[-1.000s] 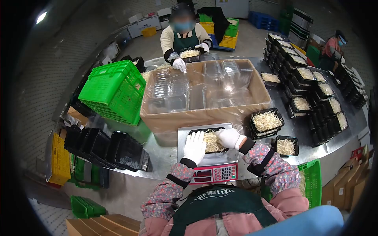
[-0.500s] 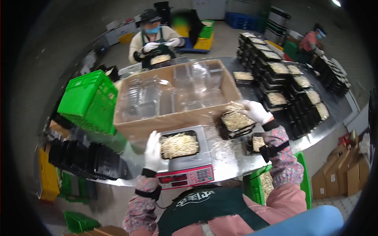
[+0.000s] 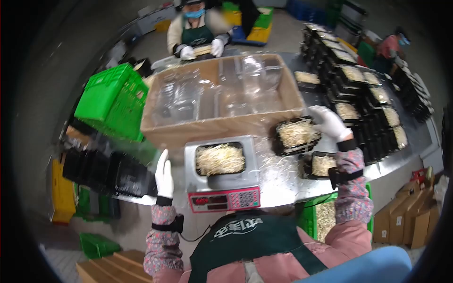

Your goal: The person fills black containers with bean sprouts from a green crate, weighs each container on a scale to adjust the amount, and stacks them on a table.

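A black tray of pale sprouts (image 3: 220, 159) rests on the scale (image 3: 224, 201) with the red front panel. My left hand (image 3: 164, 178), in a white glove, is to the left of the scale, near the stacked black trays (image 3: 134, 173); its fingers are stretched out and it holds nothing. My gloved right hand (image 3: 329, 123) is beside the right edge of another filled tray (image 3: 297, 134), fingers spread, with nothing visible in it. A smaller filled tray (image 3: 323, 165) sits just below that one.
A cardboard box (image 3: 222, 125) of clear plastic lids lies behind the scale. A green crate (image 3: 111, 106) is at the left, stacks of filled trays (image 3: 351, 73) at the right. A co-worker (image 3: 198, 35) holds a tray across the table. A green bin (image 3: 325, 219) of sprouts stands below.
My left hand has left the tray on the scale and moved left. My right hand has let go of the sprouts at the right-hand tray. The co-worker's hands are lower, and the view has shifted.
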A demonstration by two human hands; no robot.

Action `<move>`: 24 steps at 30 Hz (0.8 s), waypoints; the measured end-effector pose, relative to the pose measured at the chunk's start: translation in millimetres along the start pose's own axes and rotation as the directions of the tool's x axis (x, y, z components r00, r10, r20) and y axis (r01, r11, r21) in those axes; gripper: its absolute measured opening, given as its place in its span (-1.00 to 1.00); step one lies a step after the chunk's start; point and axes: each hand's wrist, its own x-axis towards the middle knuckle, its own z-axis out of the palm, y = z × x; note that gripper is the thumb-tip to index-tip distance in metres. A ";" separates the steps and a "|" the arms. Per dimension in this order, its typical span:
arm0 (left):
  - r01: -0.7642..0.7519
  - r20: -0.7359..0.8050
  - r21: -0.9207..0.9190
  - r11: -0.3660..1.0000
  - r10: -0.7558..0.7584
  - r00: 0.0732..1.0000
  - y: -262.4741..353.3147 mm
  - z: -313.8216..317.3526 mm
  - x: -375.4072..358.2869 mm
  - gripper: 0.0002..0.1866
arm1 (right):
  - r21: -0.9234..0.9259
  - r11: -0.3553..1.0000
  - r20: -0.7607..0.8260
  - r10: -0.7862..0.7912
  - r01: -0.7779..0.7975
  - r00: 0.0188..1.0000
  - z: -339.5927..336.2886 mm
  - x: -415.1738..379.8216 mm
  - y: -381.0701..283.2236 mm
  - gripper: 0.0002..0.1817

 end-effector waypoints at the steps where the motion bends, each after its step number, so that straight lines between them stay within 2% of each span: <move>1: 0.038 -0.015 0.000 0.999 -0.038 0.999 -6.5 -9.9 -0.5 -0.59 | 0.098 0.992 -0.056 0.080 -0.075 0.995 1.7 -2.3 -1.4 -0.30; 2: 0.042 -0.031 0.014 0.999 -0.041 0.999 -20.4 -17.8 -0.8 -0.59 | 0.131 0.985 -0.085 0.128 -0.116 0.988 -3.9 -0.6 -19.2 -0.31; 3: 0.041 -0.046 0.026 0.999 -0.040 0.998 -31.6 -23.7 -1.1 -0.59 | 0.091 0.993 -0.129 0.082 -0.071 0.988 -2.8 4.2 -31.0 -0.34; 5: 0.079 -0.045 0.097 0.992 -0.074 0.996 -31.5 -20.8 -0.7 -0.59 | 0.334 0.941 -0.117 0.101 -0.057 0.988 11.6 15.5 -63.9 -0.37; 7: 0.098 -0.017 0.053 0.994 -0.097 0.995 -36.1 -0.6 4.4 -0.56 | 0.317 0.943 -0.178 -0.045 0.101 0.983 40.6 31.5 -111.0 -0.39; 8: 0.100 -0.024 0.059 0.993 -0.099 0.995 -46.8 16.2 8.7 -0.56 | 0.338 0.935 -0.137 -0.063 0.107 0.989 55.6 41.5 -144.6 -0.38; 9: -0.140 0.009 0.209 0.968 0.141 0.990 -64.4 36.0 14.3 -0.54 | 0.337 0.915 -0.140 -0.183 0.221 0.973 85.8 52.1 -163.2 -0.38; 10: -0.370 0.079 0.342 0.864 0.366 0.927 -79.6 55.6 18.9 -0.52 | 0.315 0.899 -0.101 -0.288 0.305 0.952 103.6 65.4 -191.3 -0.38; 11: -0.574 0.180 0.445 0.688 0.559 0.810 -83.9 73.5 21.8 -0.50 | 0.275 0.882 -0.083 -0.376 0.384 0.923 125.5 73.4 -214.8 -0.36; 12: -0.396 0.178 0.376 0.838 0.354 0.918 -40.7 86.1 16.2 -0.48 | 0.217 0.896 -0.044 -0.388 0.388 0.920 156.8 76.6 -229.5 -0.32; 13: -0.188 0.196 0.300 0.935 0.132 0.972 3.9 94.2 5.9 -0.47 | 0.164 0.887 -0.053 -0.428 0.431 0.902 184.0 75.5 -238.4 -0.29; 14: -0.232 0.264 0.234 0.944 0.168 0.950 3.6 102.5 0.4 -0.47 | 0.099 0.898 0.028 -0.434 0.429 0.901 201.0 74.4 -243.3 -0.27; 15: -0.309 0.319 0.343 0.887 0.200 0.927 -6.7 107.8 -3.1 -0.49 | 0.090 0.918 0.155 -0.396 0.386 0.905 207.4 70.3 -240.4 -0.28; 17: -0.361 0.352 0.410 0.838 0.220 0.910 -11.4 107.0 -9.2 -0.52 | 0.103 0.919 0.061 -0.387 0.380 0.920 219.6 60.2 -222.8 -0.29; 21: -0.375 0.345 0.451 0.810 0.230 0.910 -11.1 110.8 -9.1 -0.51 | 0.142 0.935 0.081 -0.337 0.324 0.938 198.2 58.0 -210.6 -0.31; 23: -0.335 0.338 0.465 0.820 0.185 0.923 -6.2 111.1 -10.1 -0.53 | 0.177 0.948 0.286 -0.307 0.265 0.908 179.5 62.1 -207.8 -0.33; 24: -0.333 0.334 0.492 0.804 0.179 0.925 -5.1 111.6 -11.9 -0.54 | 0.140 0.943 0.214 -0.326 0.302 0.921 187.3 60.0 -200.2 -0.35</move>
